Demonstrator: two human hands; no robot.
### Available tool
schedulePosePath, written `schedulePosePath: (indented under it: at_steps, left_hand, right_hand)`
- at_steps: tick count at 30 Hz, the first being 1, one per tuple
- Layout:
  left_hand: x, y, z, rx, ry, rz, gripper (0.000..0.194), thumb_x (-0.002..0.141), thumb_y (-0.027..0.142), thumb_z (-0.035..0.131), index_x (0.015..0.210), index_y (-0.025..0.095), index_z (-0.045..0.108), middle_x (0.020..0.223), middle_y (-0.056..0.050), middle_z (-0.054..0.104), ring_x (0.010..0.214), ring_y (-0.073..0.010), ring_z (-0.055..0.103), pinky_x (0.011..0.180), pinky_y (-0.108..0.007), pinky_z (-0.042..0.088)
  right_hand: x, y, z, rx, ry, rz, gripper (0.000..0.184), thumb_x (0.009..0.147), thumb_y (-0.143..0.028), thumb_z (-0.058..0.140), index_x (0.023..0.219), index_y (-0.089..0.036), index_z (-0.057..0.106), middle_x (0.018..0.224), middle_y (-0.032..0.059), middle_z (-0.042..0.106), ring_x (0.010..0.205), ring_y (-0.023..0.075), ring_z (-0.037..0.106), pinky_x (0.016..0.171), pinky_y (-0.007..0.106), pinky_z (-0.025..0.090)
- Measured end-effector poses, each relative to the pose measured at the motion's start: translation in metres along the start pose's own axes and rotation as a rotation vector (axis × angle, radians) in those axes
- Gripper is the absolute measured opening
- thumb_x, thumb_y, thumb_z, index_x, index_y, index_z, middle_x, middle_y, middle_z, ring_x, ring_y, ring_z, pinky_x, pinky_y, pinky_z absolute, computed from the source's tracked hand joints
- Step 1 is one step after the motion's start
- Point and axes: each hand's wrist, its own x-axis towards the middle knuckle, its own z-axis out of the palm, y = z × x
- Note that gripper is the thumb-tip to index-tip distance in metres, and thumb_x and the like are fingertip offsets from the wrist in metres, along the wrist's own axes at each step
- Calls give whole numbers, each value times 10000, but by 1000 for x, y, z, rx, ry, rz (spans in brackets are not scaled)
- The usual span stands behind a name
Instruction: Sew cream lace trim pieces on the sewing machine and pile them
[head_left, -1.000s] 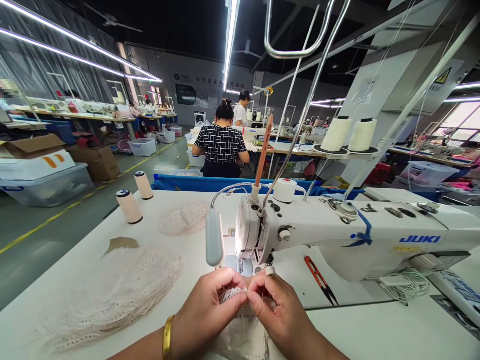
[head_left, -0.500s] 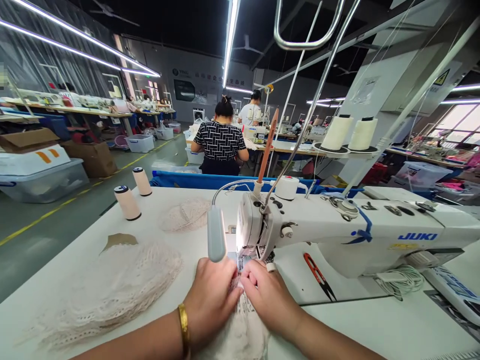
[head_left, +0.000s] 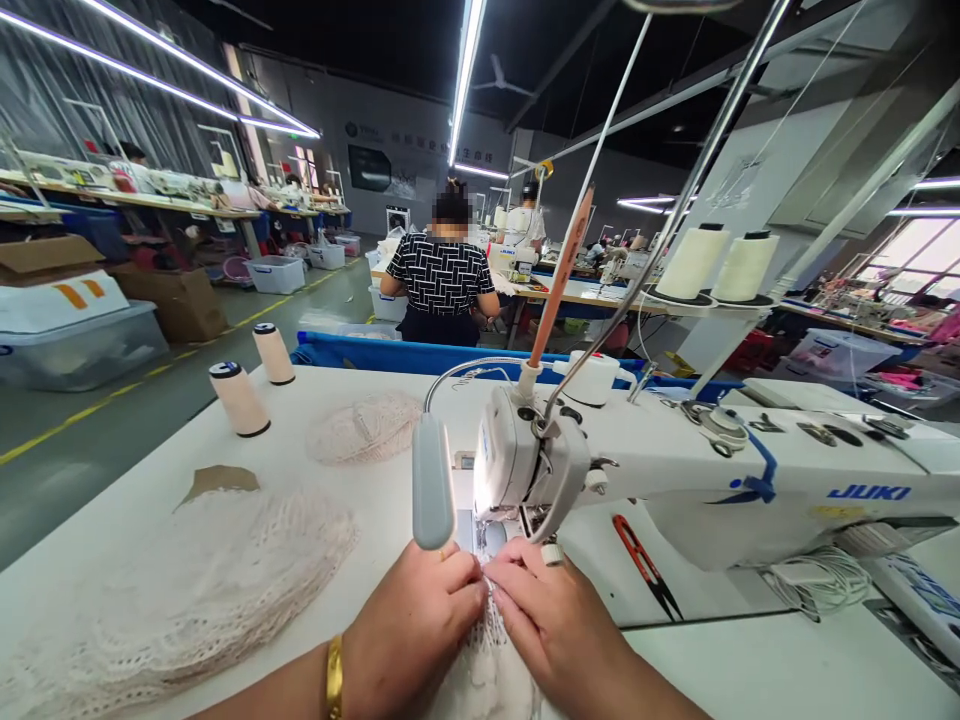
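A strip of cream lace fabric (head_left: pixel 491 660) runs from below my wrists up to the needle area of a white sewing machine (head_left: pixel 517 460). My left hand (head_left: pixel 427 620) pinches the lace from the left, fingers closed, just in front of the presser foot. Facing it, my right hand (head_left: pixel 551 610) grips the same lace, its fingertips almost meeting the left ones. The hands cover the fabric's edge at the foot. A grey lamp (head_left: pixel 433 485) hangs above my left hand and lights the needle area.
Stacked lace pieces (head_left: pixel 225 570) lie at left, with a smaller lace pile (head_left: pixel 364 425) behind. Two thread cones (head_left: pixel 240 400) stand near the far left edge. Red-handled thread snips (head_left: pixel 646 567) rest right of my hands. A co-worker (head_left: pixel 442 275) sits ahead, back turned.
Both hands have drawn slightly back from the presser foot, still holding the lace. My right hand's fingers have straightened somewhat. The view has shifted a little.
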Motion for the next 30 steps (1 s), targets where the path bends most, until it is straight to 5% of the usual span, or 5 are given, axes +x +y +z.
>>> schedulePosePath:
  at_steps: [8,30]
  left_hand:
    - [-5,2,0,79,-124,-111,257,1065,163,475,931,194,692,904,-67,690,790,-248,657,714,-416,576]
    - [0,4,0,73,-119,-151,222,950,84,547,1054,189,712,1013,-97,752,851,-289,705,738,-480,595]
  right_hand:
    - [2,5,4,-23,-15,5,223,1016,-97,454,959,-224,628,1002,67,687,855,222,643,735,323,513]
    - [9,1,0,-63,-8,130,300,1011,-108,475,1079,-244,734,1078,76,721,977,284,635,827,398,543]
